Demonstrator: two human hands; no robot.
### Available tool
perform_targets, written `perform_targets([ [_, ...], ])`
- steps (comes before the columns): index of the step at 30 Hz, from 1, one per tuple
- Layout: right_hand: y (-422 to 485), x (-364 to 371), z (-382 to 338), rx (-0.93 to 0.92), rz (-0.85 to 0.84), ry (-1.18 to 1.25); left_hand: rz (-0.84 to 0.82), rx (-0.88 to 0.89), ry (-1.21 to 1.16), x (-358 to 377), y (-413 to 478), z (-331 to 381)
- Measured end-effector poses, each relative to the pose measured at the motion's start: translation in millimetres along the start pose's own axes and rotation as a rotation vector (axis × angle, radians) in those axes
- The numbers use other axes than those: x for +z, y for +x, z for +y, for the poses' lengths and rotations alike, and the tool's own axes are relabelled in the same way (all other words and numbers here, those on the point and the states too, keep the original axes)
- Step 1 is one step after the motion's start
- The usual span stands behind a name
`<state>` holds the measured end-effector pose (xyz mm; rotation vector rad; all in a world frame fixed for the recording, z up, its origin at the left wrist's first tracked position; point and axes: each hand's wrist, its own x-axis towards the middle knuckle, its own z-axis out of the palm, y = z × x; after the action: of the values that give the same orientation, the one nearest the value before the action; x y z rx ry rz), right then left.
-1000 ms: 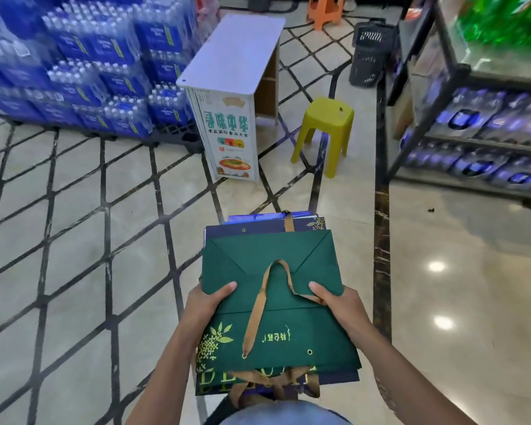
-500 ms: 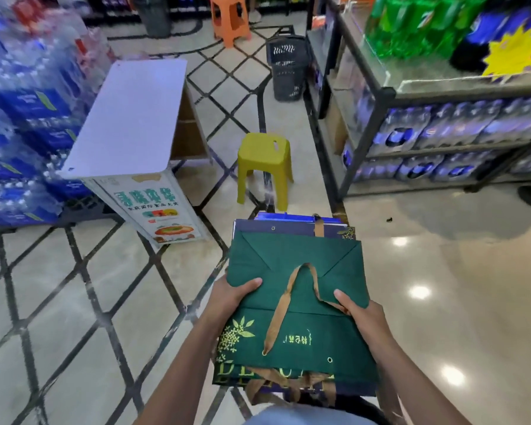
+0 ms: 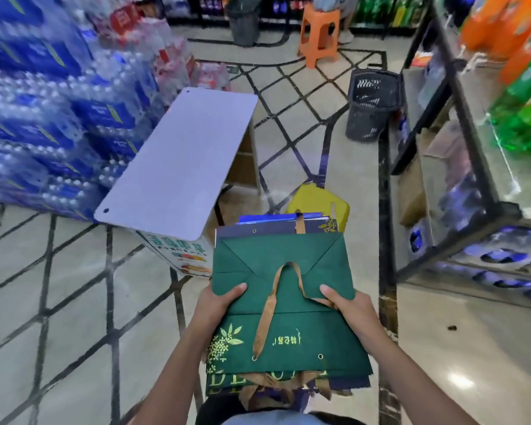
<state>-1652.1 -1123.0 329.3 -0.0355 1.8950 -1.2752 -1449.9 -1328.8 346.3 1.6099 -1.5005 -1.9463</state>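
Note:
I carry a flat stack of folded paper gift bags (image 3: 282, 302) in front of my body. The top bag is dark green with a gold leaf print and a brown ribbon handle (image 3: 267, 314). Dark blue bags (image 3: 276, 230) stick out beneath it at the far end. My left hand (image 3: 218, 302) grips the stack's left edge, thumb on top. My right hand (image 3: 347, 305) grips the right edge, thumb on top beside the ribbon.
A white-topped stand (image 3: 181, 161) is ahead left, with stacked blue packs of bottled water (image 3: 49, 118) beyond it. A yellow stool (image 3: 319, 200) stands just past the bags. A black basket (image 3: 371, 105), an orange stool (image 3: 319, 32) and a drinks shelf (image 3: 472, 167) lie ahead and right.
The view has moved forward and turned right across the shop floor. The white stand and yellow stool are closer. Both hands keep the same hold on the bag stack.

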Motion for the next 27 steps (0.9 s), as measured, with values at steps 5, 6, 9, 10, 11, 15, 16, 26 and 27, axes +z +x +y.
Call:
perform_targets([
  [5,97.8,48.6,-69.3,-0.024,-0.101,-0.084,0.083,-0.023,-0.102,-21.1,82.3,38.4],
  [6,117.0,58.9,-84.4,-0.033,-0.114,-0.094,0.099,-0.012,-0.120,-24.9,102.1,48.5],
  [9,175.0,89.0,-135.0,-0.085,-0.120,-0.120,0.128,0.025,-0.148,-33.2,161.6,89.2],
  [10,193.0,98.1,-154.0,-0.089,-0.119,-0.123,0.127,0.028,-0.153,-35.4,181.0,104.6],
  [11,210.1,106.6,-173.1,-0.089,-0.122,-0.130,0.130,0.027,-0.165,-37.5,199.0,120.1],
  [15,265.5,142.2,-247.9,-0.116,-0.150,-0.170,0.145,0.042,-0.237,-49.0,256.5,178.0],
  [16,276.8,151.2,-264.0,-0.123,-0.160,-0.187,0.153,0.039,-0.254,-53.2,267.2,189.9],
  [26,361.1,264.6,-386.8,-0.247,-0.374,-0.406,0.345,0.022,-0.484,-112.3,338.3,243.7],
  [27,371.4,280.7,-395.9,-0.251,-0.416,-0.437,0.387,0.024,-0.511,-119.6,343.0,245.1],
])
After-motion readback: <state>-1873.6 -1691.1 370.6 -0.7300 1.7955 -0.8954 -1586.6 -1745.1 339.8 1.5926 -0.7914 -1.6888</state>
